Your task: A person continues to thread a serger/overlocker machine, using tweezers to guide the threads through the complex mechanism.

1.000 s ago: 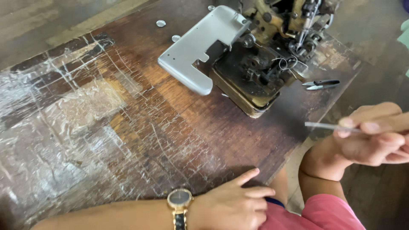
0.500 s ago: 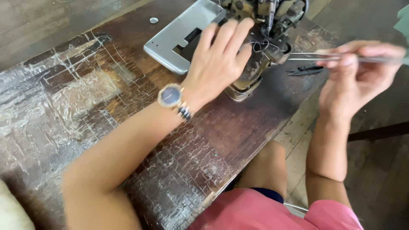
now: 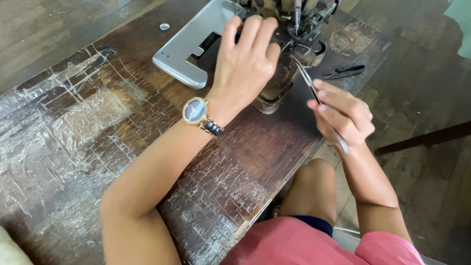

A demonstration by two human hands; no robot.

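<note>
Because the worn wooden table [image 3: 73, 127] carries everything, the sewing machine [image 3: 274, 29] sits at twelve o'clock within both arms' reach. At eleven o'clock, the left hand [image 3: 245, 64] lies on the machine, fingers [image 3: 257, 34] spread loosely and gripping nothing, seemingly to steady it. At two o'clock, the right hand [image 3: 343, 115] pinches slim tweezers [image 3: 314, 91], tips aimed at the needle area. Small scissors [image 3: 343, 72] lie handy at one o'clock.

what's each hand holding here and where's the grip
The right hand pinches metal tweezers near their rear end. The left hand rests on the sewing machine, gripping nothing visible.
</note>
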